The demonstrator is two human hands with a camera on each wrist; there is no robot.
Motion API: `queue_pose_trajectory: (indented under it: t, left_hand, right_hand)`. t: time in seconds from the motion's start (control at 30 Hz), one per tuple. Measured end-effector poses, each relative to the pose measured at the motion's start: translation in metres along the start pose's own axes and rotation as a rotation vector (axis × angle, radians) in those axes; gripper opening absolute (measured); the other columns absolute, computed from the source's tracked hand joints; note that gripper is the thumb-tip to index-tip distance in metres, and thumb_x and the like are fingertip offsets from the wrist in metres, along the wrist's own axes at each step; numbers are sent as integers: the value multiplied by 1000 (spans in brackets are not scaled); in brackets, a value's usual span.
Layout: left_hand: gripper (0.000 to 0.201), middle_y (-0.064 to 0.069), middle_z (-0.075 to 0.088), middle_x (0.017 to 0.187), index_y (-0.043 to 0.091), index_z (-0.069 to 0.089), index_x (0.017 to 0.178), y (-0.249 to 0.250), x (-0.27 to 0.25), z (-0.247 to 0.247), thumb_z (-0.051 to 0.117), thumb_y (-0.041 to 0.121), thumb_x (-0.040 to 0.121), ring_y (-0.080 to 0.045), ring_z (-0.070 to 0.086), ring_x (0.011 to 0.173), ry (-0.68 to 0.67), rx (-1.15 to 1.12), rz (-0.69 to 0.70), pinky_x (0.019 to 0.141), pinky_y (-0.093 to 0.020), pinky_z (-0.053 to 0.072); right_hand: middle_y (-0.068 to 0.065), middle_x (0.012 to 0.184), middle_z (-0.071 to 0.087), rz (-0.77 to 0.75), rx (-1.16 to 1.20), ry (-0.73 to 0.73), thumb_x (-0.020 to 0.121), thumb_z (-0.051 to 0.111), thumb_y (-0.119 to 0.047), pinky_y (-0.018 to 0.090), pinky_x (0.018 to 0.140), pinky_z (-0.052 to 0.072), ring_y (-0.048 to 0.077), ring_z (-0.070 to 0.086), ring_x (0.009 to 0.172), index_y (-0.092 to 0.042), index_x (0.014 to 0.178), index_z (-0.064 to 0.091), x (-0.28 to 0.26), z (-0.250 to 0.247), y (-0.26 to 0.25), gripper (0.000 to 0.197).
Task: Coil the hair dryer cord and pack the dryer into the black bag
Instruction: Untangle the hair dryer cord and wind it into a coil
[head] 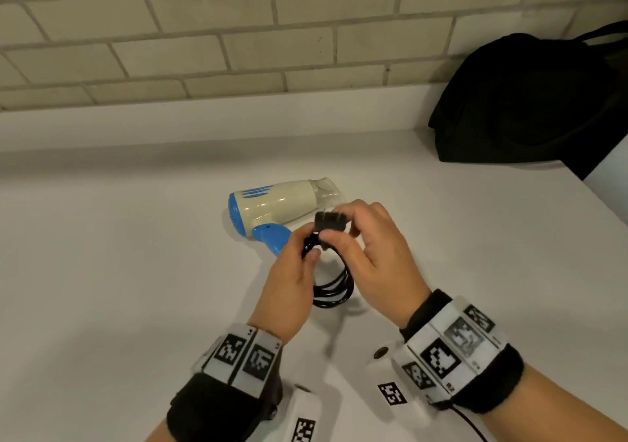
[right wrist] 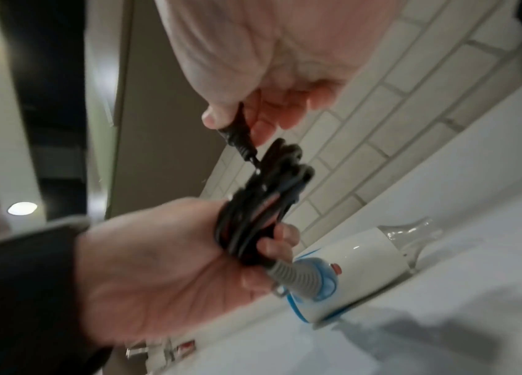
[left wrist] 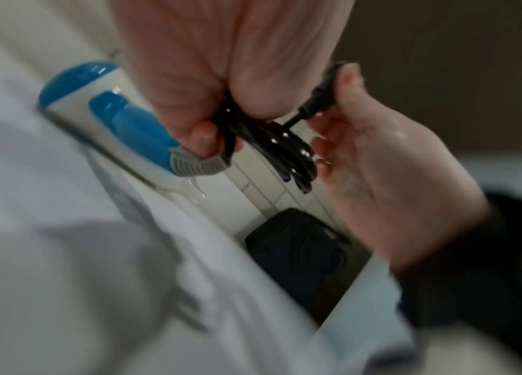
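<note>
A cream and blue hair dryer (head: pixel 272 205) lies on its side on the white counter (head: pixel 119 271), nozzle pointing right. Its black cord (head: pixel 334 283) is gathered in several loops just in front of the handle. My left hand (head: pixel 299 261) grips the bundle of loops (right wrist: pixel 253 210) near the handle's grey strain relief (left wrist: pixel 195 165). My right hand (head: pixel 353 227) pinches the black plug (head: pixel 331 222) at the cord's end, just above the coil. The black bag (head: pixel 523 102) sits at the back right against the wall, apart from both hands.
A tiled wall (head: pixel 238 34) with a low ledge runs along the back of the counter. The counter's right edge (head: pixel 598 200) drops off near the bag. Both wrists carry marker-covered camera bands.
</note>
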State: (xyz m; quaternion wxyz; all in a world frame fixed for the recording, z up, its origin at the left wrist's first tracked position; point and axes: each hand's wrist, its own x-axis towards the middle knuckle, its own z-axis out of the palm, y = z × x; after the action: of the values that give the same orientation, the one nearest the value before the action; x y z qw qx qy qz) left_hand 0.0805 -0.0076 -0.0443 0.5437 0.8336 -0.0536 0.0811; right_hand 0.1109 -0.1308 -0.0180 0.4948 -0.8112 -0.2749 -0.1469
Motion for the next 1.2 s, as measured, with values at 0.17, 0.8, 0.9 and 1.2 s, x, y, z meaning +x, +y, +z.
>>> queue_pose_trajectory:
  t: [0.17, 0.8, 0.9, 1.2]
  left_hand:
    - [23, 7, 58, 92, 18, 47, 110, -10, 6, 1, 45, 8, 89, -3, 56, 83, -37, -43, -57, 75, -13, 45]
    - [35, -5, 44, 103, 12, 43, 123, 5, 6, 20, 41, 2, 89, -2, 43, 92, 87, 181, 190, 80, 1, 32]
    - [31, -6, 47, 102, 3, 46, 120, 0, 8, 18, 43, 2, 89, 1, 44, 81, 93, 159, 175, 79, 4, 31]
    - [28, 6, 44, 95, 7, 46, 119, -2, 10, 20, 43, 7, 90, 13, 44, 92, 77, 116, 154, 77, 4, 32]
  right_hand:
    - [-5, 81, 57, -269, -131, -34, 91, 27, -49, 21, 68, 30, 9, 40, 73, -23, 93, 46, -16, -2, 1, 32]
    - [0, 70, 58, 735, 393, -69, 87, 49, -2, 18, 51, 44, 8, 52, 54, -17, 78, 60, 16, -8, 24, 20]
    - [0, 78, 67, 659, 276, -103, 83, 45, 0, 21, 69, 50, 10, 61, 68, -19, 80, 67, 9, -13, 18, 29]
    - [7, 90, 67, 612, 214, -185, 77, 57, 1, 39, 88, 52, 21, 64, 83, -23, 94, 58, -3, -12, 15, 29]
